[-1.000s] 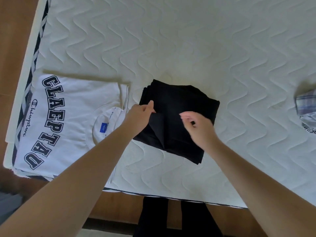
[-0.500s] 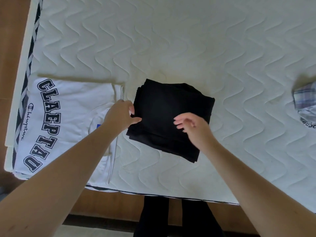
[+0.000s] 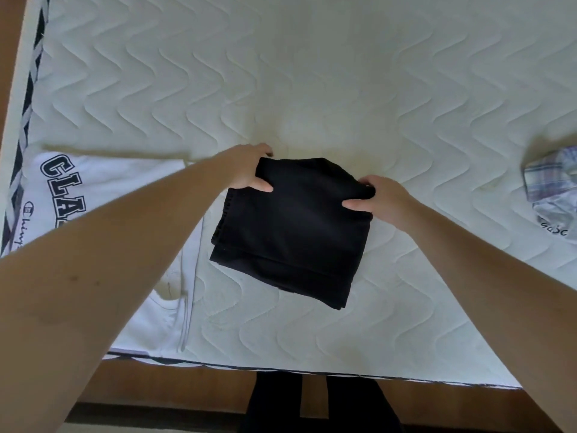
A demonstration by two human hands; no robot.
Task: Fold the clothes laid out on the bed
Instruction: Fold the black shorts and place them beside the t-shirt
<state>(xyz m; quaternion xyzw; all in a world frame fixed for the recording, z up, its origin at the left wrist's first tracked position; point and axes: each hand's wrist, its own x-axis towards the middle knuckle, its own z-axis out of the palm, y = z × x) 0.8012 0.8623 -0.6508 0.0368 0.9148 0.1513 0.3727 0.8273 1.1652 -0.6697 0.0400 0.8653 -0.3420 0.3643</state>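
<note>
A folded black garment [image 3: 293, 232] lies in a thick square stack near the front middle of the white quilted mattress [image 3: 312, 89]. My left hand [image 3: 246, 170] grips its far left corner, thumb on top and fingers tucked under. My right hand [image 3: 379, 198] grips the far right corner the same way. A white T-shirt [image 3: 103, 189] with dark block lettering lies flat at the left, partly hidden by my left forearm.
A crumpled plaid and white garment [image 3: 552, 192] sits at the right edge of the mattress. The mattress front edge [image 3: 281, 368] runs along the bottom, with wooden floor and my dark trouser legs [image 3: 274, 404] below it.
Both hands moved from the near side of the black garment to its far corners and took hold of them. The loose flap seen earlier now lies flat.
</note>
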